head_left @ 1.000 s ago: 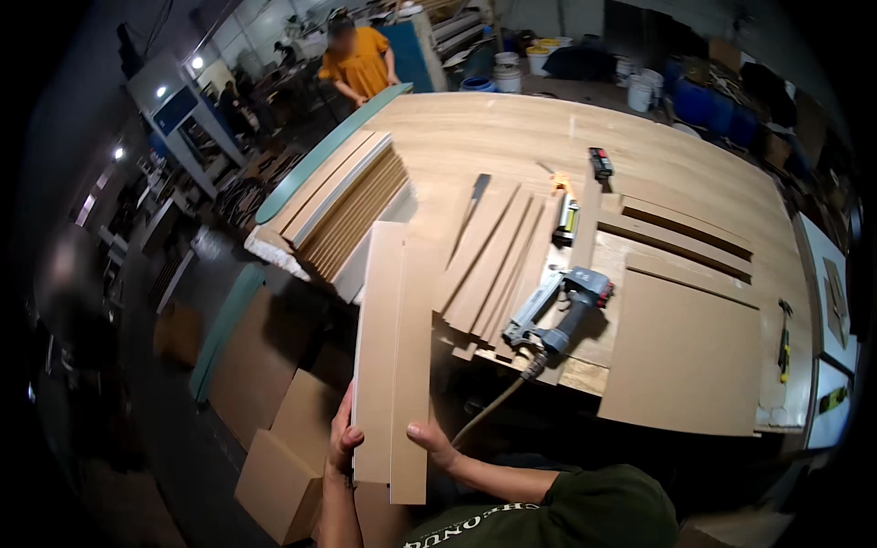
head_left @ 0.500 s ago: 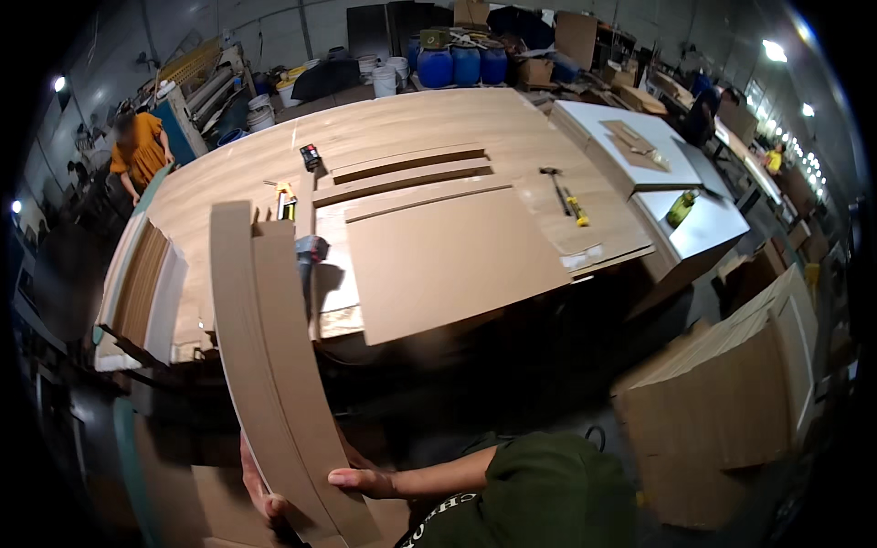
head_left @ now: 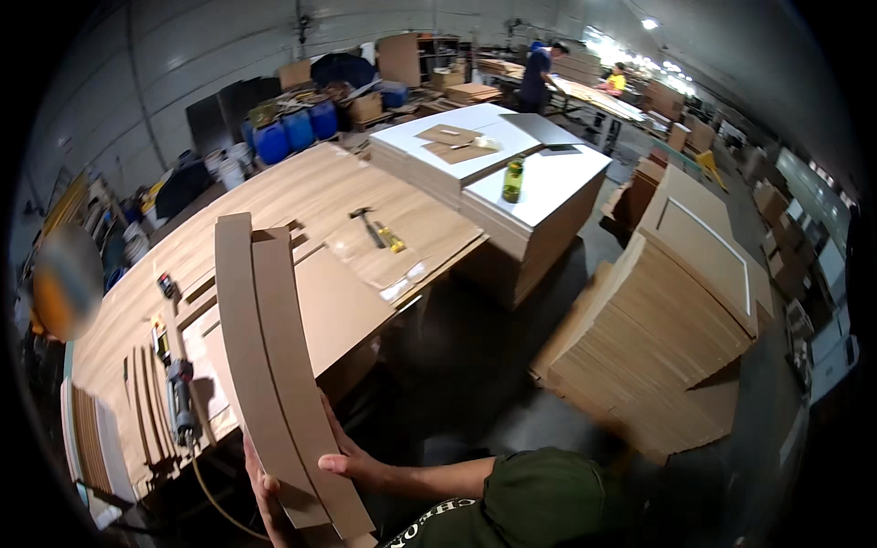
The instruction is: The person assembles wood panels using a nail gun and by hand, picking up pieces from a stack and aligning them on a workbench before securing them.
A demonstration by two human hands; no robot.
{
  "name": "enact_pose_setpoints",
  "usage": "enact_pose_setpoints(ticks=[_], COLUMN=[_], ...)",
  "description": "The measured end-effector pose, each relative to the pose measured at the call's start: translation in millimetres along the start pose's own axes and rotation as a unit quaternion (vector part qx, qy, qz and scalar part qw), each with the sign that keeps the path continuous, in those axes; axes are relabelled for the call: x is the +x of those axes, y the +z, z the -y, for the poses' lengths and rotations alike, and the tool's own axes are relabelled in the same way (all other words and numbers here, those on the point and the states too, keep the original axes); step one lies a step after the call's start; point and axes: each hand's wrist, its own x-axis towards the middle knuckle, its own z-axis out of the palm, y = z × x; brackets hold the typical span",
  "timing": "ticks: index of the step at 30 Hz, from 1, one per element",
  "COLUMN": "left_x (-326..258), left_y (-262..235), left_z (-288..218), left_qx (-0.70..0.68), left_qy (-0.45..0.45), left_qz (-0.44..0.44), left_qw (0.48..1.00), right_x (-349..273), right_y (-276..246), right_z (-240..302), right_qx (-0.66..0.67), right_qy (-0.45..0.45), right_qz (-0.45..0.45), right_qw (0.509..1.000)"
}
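Both hands grip two long brown boards [head_left: 274,365]: left hand [head_left: 265,484] under the near end, right hand [head_left: 352,466] flat on the edge. Since a moment ago the boards have swung further right, off the workbench [head_left: 301,192], so they look carried away from it. Nail gun [head_left: 180,402], hammer [head_left: 367,224] lie on the bench; stacked panels [head_left: 658,338] on the floor, workshop behind.

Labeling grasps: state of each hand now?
Left hand: closed on boards, at their lower left edge.
Right hand: grip on the boards' right edge.
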Motion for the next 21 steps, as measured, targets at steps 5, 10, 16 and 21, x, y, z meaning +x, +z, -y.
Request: enact_pose_setpoints(ticks=[5,10,16,21], left_x=[86.7,165.9,259.3,295.4], left_y=[109.0,266.6,433.8,501.1], left_z=[65.4,83.7,128.4,200.2], left_qx=[-0.019,-0.131,-0.212,-0.243], left_qy=[0.037,-0.117,-0.164,-0.206], left_qz=[0.108,0.176,0.156,0.094], left_qw=[0.993,0.969,0.951,0.943], right_x=[21.1,28.9,90.3,117.3], right_y=[-117.0,-298.2,-487.9,-591.0], right_z=[17.8,11.3,38.4,27.4], right_qx=[0.009,0.066,0.077,0.06], right_qy=[0.019,0.206,0.215,0.285], right_qz=[-0.109,-0.19,-0.218,-0.25], right_qw=[0.994,0.958,0.949,0.923])
